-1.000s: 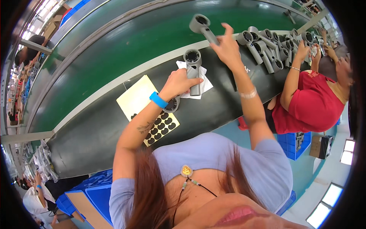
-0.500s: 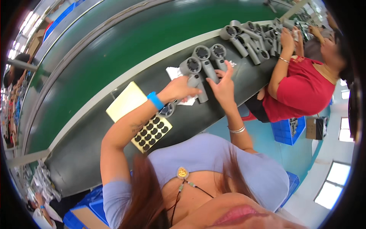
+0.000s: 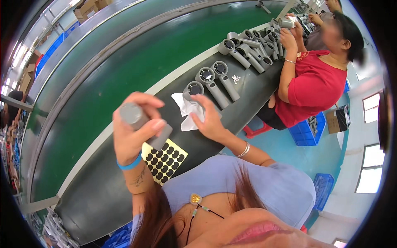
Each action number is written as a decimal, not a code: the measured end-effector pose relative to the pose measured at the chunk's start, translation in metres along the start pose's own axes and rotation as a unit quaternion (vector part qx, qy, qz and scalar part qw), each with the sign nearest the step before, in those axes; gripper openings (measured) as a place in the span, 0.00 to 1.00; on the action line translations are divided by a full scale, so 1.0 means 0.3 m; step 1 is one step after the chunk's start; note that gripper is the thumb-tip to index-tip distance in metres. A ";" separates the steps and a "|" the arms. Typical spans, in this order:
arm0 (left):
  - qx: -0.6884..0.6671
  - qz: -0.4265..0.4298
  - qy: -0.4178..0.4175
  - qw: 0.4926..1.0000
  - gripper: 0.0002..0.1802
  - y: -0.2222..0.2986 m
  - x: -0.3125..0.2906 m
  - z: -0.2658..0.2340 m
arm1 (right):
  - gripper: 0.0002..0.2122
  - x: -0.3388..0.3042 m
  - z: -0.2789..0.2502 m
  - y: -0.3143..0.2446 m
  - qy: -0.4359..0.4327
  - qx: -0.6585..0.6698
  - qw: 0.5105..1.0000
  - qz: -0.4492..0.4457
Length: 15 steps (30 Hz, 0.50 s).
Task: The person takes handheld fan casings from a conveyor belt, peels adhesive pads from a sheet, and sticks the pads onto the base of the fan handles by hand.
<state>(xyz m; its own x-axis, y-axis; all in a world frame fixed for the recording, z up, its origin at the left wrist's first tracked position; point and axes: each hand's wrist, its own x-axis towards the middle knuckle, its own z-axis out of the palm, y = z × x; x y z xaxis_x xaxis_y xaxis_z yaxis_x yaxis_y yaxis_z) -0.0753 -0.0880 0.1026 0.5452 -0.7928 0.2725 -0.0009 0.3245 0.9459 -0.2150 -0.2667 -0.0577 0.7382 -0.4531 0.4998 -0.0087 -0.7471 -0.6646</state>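
My left hand (image 3: 125, 142) is raised above the bench, its fingers and thumb wrapped round a grey handheld fan (image 3: 160, 138) tilted in the air. Below that hand lies a pale yellow sheet with rows of black stickers (image 3: 167, 163), partly covered by the hand and fan. My right hand (image 3: 213, 122) has its fingers apart over crumpled white paper (image 3: 180, 103), close to the nearest grey fan (image 3: 193, 88), whose handle it mostly hides. Beside it, two more fans (image 3: 216, 93) (image 3: 228, 84) lie side by side, heads away from me.
Small white bits (image 3: 236, 79) lie on the dark bench (image 3: 93, 190). Farther right is a pile of grey fans (image 3: 252, 47). A co-worker in a red shirt (image 3: 316, 84) sits there with hands raised. A blue crate (image 3: 304, 132) stands on the floor; the green conveyor (image 3: 136, 53) runs behind.
My left hand has lifted a fan off the bench and moved left and toward me. My right hand has come left from the farther fans to the white paper. The view has shifted.
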 end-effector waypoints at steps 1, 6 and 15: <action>0.005 0.041 0.021 0.999 0.18 0.009 -0.016 -0.020 | 0.28 -0.004 0.015 -0.011 -0.018 0.016 0.999 -0.023; -0.003 0.149 0.115 0.982 0.22 0.039 -0.096 -0.114 | 0.28 0.042 -0.012 0.021 0.061 0.075 0.995 0.006; -0.001 0.169 0.161 0.972 0.20 0.059 -0.131 -0.190 | 0.28 0.208 -0.373 0.336 0.428 0.259 0.851 0.158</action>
<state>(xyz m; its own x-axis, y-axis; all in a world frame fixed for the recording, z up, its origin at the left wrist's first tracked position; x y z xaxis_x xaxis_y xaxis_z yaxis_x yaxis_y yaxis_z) -0.0489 -0.0216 0.0985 0.7476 -0.4385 0.4989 -0.2246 0.5399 0.8112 -0.2453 -0.4247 -0.0314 -0.0091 -0.9456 0.3251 0.3474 -0.3078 -0.8857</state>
